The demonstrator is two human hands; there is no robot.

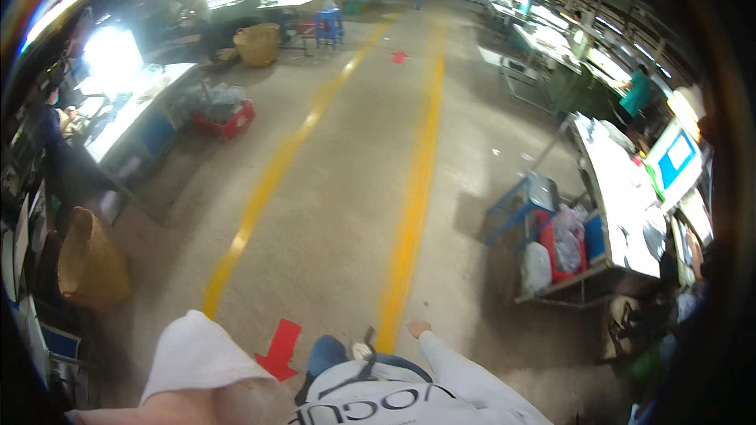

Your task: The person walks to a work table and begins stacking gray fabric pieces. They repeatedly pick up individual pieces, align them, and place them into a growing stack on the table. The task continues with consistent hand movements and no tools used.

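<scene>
My right hand [419, 329] hangs low at the end of a white sleeve, beside the right-hand yellow floor line. It is small and blurred, its fingers are not distinct, and nothing shows in it. At the lower left, a bent white sleeve [197, 350] rises close to the camera. Blurred bare skin below the sleeve seems to belong to my left arm or hand, but no fingers can be made out. Between the arms are my white top with dark lettering [378, 405], a dark strap [368, 346] and blue trousers [324, 354].
Two yellow lines [417, 212] border the aisle, with a red arrow [281, 350] on the floor. Lit worktables [622, 197] flank it. A wicker basket [90, 260], red crate [236, 122] and blue stool [512, 201] stand alongside. A person in green [636, 93] is on the right.
</scene>
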